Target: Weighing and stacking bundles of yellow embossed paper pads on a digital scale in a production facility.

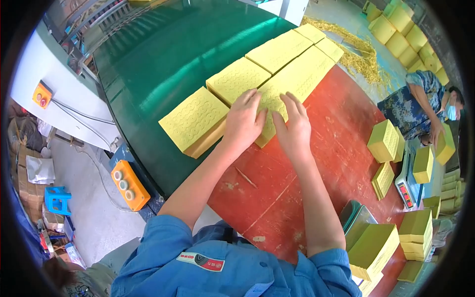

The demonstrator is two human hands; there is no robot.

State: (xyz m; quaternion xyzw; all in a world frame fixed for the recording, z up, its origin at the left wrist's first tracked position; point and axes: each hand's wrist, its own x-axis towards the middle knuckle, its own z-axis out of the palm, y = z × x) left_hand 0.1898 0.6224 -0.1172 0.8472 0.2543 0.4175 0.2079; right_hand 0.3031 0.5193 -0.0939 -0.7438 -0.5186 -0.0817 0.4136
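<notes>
Red worktop (341, 133) meets a green belt (148, 74), yellow stacks (195, 119) lined up in two rows by the worktop's left edge. Our left hand (243, 121) and right hand (297, 131) are loosely cupped at either side of the right row's near stack (270, 123), unclenched, nothing lifted; firm contact we can't tell. We'd best press both sides evenly with flat palms, keeping the layers square.

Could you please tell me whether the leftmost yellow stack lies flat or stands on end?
Flat: the yellow stack shows its broad patterned face upward, a narrower side below, on the green surface.
</notes>
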